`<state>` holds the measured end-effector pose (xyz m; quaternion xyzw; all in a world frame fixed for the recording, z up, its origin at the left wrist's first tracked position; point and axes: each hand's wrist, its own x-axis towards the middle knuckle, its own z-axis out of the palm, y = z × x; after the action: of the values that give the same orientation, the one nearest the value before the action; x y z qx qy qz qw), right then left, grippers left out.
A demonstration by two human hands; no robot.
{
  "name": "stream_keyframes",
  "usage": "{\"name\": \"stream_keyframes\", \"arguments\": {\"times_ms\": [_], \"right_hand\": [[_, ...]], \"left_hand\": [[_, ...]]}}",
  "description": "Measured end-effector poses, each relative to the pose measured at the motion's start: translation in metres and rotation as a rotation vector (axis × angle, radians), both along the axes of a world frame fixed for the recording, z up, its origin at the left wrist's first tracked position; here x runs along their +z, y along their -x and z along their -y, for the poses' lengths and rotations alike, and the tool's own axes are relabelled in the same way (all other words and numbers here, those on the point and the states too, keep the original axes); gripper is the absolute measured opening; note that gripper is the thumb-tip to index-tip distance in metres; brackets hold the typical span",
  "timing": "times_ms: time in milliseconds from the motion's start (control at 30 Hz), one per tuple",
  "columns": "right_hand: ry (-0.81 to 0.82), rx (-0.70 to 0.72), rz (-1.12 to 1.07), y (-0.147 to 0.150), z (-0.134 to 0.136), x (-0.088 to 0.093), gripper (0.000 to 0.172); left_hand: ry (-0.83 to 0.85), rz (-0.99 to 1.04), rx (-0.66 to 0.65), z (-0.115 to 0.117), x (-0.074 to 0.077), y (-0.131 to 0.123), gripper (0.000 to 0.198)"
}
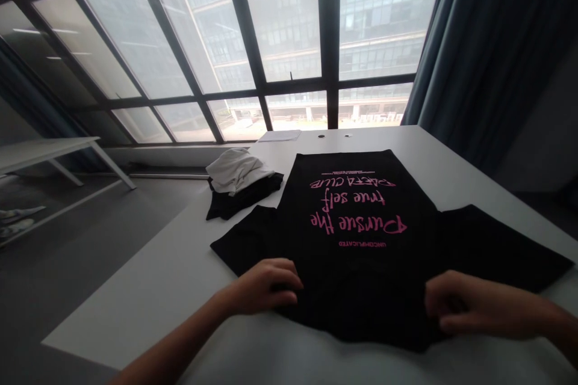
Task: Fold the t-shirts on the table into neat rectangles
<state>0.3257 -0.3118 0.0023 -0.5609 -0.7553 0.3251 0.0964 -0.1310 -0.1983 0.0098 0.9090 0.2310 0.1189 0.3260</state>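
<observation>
A black T-shirt (pixel 356 289) with pink lettering is spread on the white table, its collar end towards me and its print upside down from here. One sleeve reaches out to each side. My left hand (pixel 266 286) is at the near left shoulder, its fingers and thumb curled closed on the cloth. At the near right shoulder, my right hand (pixel 469 304) is closed on the shirt, the fingertips partly hidden. Left of the shirt lies a pile with a crumpled light grey cloth (pixel 237 168) on top of black folded cloth (pixel 244 195).
The white table (pixel 149 280) runs towards large windows (pixel 289 24), with a sheet of paper (pixel 280 135) at its far edge. A dark curtain (pixel 478 60) hangs to the right. Another white table (pixel 49 153) stands at the left, across the grey floor.
</observation>
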Motion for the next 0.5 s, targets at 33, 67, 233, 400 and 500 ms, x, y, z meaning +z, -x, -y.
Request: {"name": "stream_keyframes", "arguments": {"times_ms": [33,67,233,400,500], "right_hand": [[-0.01,-0.029,-0.055,-0.008,-0.01,0.001,0.025],[-0.067,-0.088,-0.094,-0.018,-0.02,0.0,0.03],[-0.611,-0.575,0.145,-0.077,-0.067,-0.045,0.051],[-0.347,-0.789,0.401,-0.121,-0.069,-0.085,0.069],[-0.226,-0.849,0.474,-0.127,-0.065,-0.084,0.072]], "left_hand": [[-0.053,0.023,0.097,-0.01,0.002,0.0,0.025],[-0.12,0.037,0.197,-0.021,0.002,0.0,0.028],[-0.434,-0.148,0.449,-0.08,-0.033,0.009,0.047],[-0.498,-0.317,0.451,-0.108,-0.076,0.029,0.053],[-0.551,-0.321,0.438,-0.113,-0.084,0.035,0.052]]}}
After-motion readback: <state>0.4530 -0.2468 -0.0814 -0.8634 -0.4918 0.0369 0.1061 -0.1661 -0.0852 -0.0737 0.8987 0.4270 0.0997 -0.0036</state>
